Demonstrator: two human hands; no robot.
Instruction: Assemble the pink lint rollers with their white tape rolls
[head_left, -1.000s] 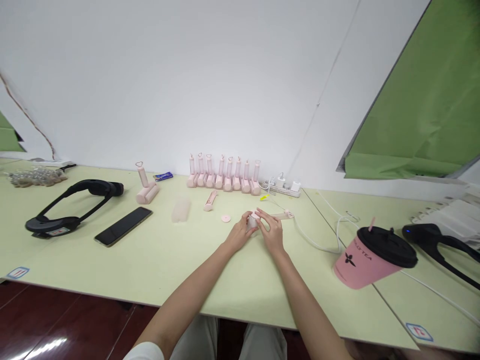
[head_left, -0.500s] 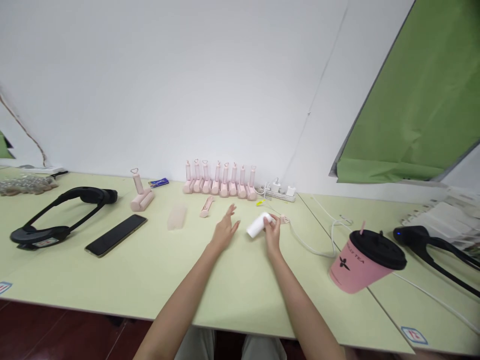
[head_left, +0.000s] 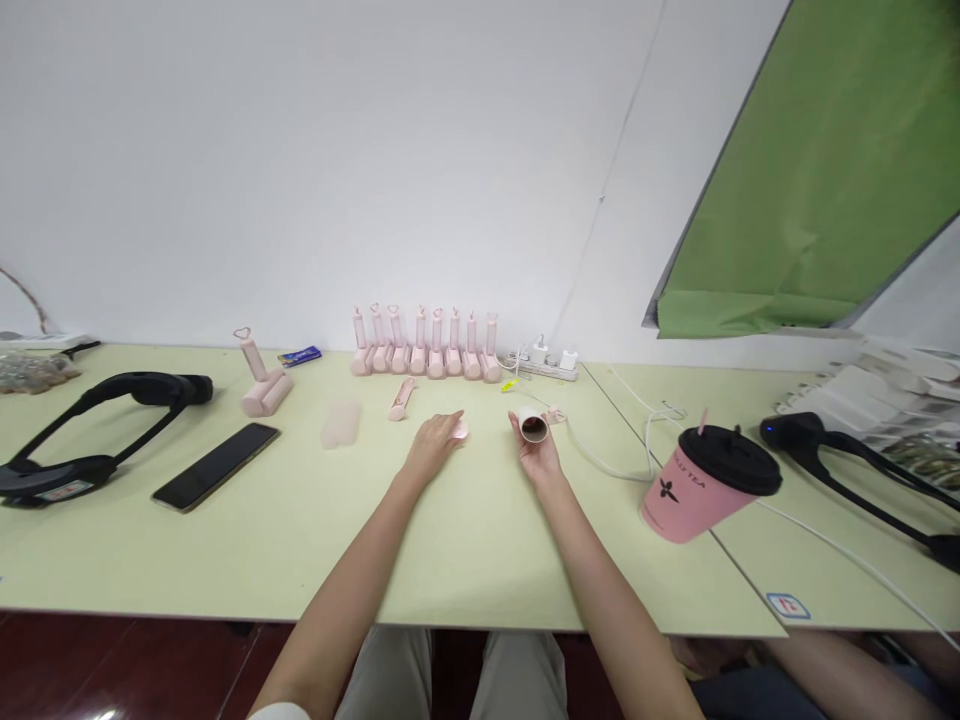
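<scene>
In my right hand (head_left: 538, 462) is a short white tube (head_left: 532, 428), its hollow, dark end turned toward me. My left hand (head_left: 429, 446) rests low over the table, its fingers around a small pale pink piece (head_left: 460, 430) that shows only in part. Just behind my left hand lies a slim pink part (head_left: 402, 399). Left of it, a flat translucent pink sheet (head_left: 341, 424) lies on the table. Behind both hands, several pink cylinder devices (head_left: 436, 360) with upright tubes and loop tops stand in a row by the wall.
A power strip (head_left: 551, 370) with white cables sits by the wall. To the right are a pink drink cup (head_left: 694, 490) and a black headset (head_left: 840, 460). Leftward lie a phone (head_left: 216, 466), another black headset (head_left: 105, 465), a single pink device (head_left: 266, 392) and a blue packet (head_left: 300, 356).
The white tube has turned from lying sideways to showing its open end. My left hand, spread before, has lowered and now holds a small pale pink piece. The view has shifted slightly.
</scene>
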